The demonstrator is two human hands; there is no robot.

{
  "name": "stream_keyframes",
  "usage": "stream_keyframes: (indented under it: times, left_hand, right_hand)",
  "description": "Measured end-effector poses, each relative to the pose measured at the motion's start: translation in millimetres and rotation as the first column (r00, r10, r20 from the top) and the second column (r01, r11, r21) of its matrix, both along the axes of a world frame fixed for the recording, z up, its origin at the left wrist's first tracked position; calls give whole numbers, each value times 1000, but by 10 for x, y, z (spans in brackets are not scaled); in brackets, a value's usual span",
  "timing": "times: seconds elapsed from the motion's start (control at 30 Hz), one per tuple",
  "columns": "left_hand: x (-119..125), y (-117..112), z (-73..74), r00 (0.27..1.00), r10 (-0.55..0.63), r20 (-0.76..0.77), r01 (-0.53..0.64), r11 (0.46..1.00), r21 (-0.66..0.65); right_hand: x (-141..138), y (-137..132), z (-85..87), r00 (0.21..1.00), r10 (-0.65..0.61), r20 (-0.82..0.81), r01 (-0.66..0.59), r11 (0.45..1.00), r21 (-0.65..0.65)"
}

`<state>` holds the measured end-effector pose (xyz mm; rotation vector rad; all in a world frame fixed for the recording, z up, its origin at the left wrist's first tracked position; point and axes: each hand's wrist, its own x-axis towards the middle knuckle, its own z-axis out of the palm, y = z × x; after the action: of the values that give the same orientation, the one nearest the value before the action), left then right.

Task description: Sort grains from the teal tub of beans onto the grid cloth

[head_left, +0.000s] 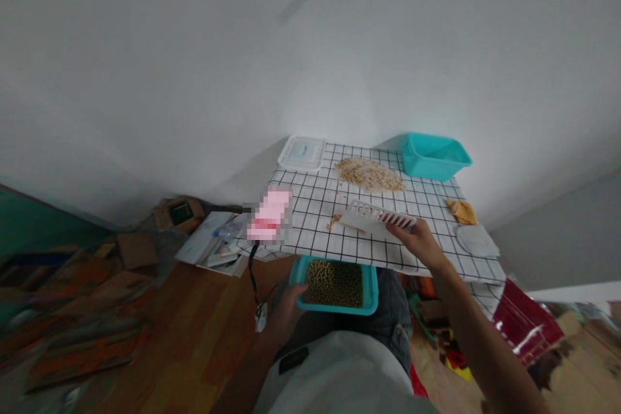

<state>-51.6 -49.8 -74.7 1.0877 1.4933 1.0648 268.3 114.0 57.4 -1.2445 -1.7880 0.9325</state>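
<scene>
My left hand (287, 309) grips the left edge of a teal plastic tub (372, 291), held below the table's front edge above my lap. Small greenish beans (334, 283) cover the tub's bottom. My right hand (414, 240) is closed on the right end of a white slotted plastic basket (366, 220), which is tilted low over the checked tablecloth (310, 207). A few pale bits (334, 221) lie at the basket's left end. Behind it, a heap of pale beige grains or beans (369, 174) is spread on the cloth.
Against the wall stand a white lid (303, 154) and a second teal tub (434, 158). A yellow cloth (460, 211) and a clear lid (478, 240) lie at the right. A blurred pink object (270, 213) is at the left edge. Boxes (179, 213) clutter the floor.
</scene>
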Motion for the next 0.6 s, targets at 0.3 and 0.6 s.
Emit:
stream_keyframes:
  times: [0.3, 0.6]
  left_hand:
    - [58, 7, 26, 993, 82, 90, -80, 997, -21]
    - [84, 15, 115, 993, 62, 103, -57, 997, -51]
  right_hand:
    - [79, 135, 20, 999, -48, -16, 48, 999, -11]
    - [49, -65, 49, 1000, 28, 10, -28, 1000, 1]
